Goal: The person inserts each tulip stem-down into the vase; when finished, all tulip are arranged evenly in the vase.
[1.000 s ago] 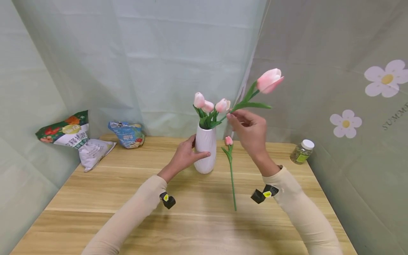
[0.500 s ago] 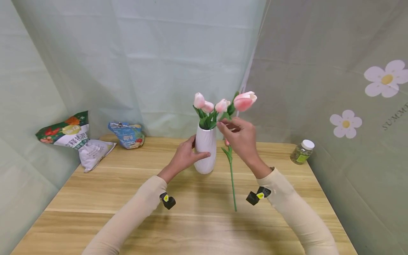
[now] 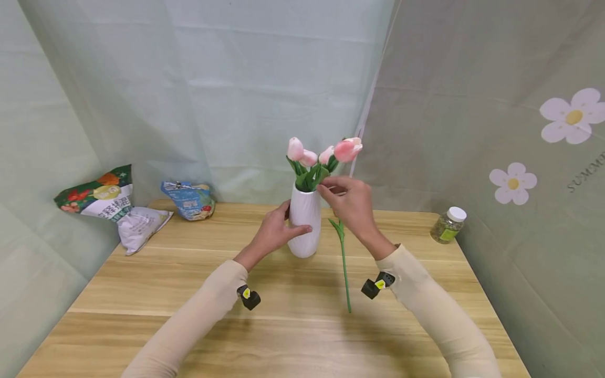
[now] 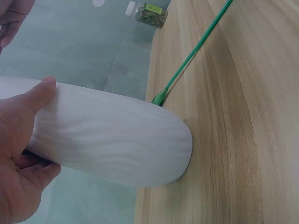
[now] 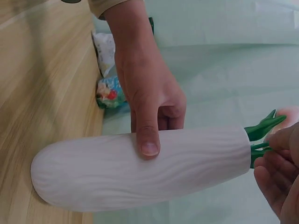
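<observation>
A white ribbed vase (image 3: 304, 223) stands upright on the wooden table with several pink tulips in it. My left hand (image 3: 274, 231) grips its left side, thumb across the front, as the right wrist view also shows. At the vase's mouth my right hand (image 3: 351, 202) pinches the green stem of a larger pink tulip (image 3: 347, 150), whose bloom leans right above the others. The lower stem is hidden behind the fingers and in the vase. Another tulip (image 3: 344, 262) lies on the table right of the vase, its bloom covered by my right hand.
A green and white bag (image 3: 111, 199) slumps at the table's back left corner, with a blue pouch (image 3: 190, 200) beside it. At the right back edge stands a white-lidded jar (image 3: 447, 226). Fabric walls (image 3: 264, 79) close off the back and sides.
My right hand has moved down and left with the tulip, bringing its stem to the vase's mouth and its bloom next to the others. The left hand and vase have stayed still.
</observation>
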The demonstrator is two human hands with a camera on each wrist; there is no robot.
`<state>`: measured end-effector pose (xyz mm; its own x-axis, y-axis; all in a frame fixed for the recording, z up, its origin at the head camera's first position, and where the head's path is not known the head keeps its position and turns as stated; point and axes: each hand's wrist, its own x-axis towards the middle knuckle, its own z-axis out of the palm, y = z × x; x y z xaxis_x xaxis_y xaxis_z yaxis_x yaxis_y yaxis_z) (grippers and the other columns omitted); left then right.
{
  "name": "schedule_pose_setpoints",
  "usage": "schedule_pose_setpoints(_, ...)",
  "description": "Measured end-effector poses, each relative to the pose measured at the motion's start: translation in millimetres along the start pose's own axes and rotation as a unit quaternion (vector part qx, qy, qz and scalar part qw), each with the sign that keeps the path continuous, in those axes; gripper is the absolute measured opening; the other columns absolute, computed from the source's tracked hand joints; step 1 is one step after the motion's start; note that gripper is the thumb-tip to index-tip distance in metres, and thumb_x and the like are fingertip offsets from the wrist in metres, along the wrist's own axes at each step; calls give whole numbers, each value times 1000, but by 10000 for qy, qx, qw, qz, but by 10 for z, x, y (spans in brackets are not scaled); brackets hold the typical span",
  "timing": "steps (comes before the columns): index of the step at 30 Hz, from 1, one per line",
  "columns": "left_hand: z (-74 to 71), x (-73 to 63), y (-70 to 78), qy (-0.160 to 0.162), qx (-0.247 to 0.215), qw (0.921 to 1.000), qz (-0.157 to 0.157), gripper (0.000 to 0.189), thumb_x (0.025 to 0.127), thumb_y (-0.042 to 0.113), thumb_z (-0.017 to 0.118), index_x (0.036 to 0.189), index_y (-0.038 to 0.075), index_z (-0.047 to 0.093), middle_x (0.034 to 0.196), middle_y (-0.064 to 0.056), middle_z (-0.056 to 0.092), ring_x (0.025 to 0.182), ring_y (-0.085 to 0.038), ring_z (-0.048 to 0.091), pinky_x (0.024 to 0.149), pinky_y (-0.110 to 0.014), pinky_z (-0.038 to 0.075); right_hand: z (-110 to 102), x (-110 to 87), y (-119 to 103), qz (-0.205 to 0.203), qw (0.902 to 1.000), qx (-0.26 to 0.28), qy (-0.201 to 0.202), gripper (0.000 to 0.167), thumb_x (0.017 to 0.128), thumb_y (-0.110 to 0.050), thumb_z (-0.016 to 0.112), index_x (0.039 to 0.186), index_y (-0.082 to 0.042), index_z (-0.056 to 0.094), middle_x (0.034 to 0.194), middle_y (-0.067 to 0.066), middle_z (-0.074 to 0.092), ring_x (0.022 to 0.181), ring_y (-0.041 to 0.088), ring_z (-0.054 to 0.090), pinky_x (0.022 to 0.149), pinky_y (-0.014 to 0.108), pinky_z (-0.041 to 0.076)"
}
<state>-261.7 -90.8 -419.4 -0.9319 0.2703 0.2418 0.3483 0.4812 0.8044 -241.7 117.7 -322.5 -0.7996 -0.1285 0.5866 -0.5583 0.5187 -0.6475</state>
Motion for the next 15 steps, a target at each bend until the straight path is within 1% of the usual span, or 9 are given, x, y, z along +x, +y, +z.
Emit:
schedule_pose_setpoints(5,2,-2,-1,-11,-33,10000,55,89,83,40,86,150,1,43,140,-19,60,130,-33,58,105,-54,51,-4,11,7,175,9996,43,-204,21,93,-23,78,107,-8,80,97,5,78,81,18,75,65,35,63)
schedule_pose_setpoints(11,-1,-2,-7,20,24,9999,152,87,83,39,86,149,0,43,138,-19,61,129,-32,60,104,-53,51,-15,-10,13,184,9994,139,-264,22,91,-23,80,107,-8,80,97,5,78,81,17,75,67,35,63)
schedule_pose_setpoints(15,2,-5,-6,27,43,9999,156,88,83,40,86,149,0,44,138,-19,61,129,-32,60,104,-52,52,-38,-70,48,266,9989,290,-254,23,91,-24,79,107,-7,80,97,5,78,80,17,75,70,35,63)
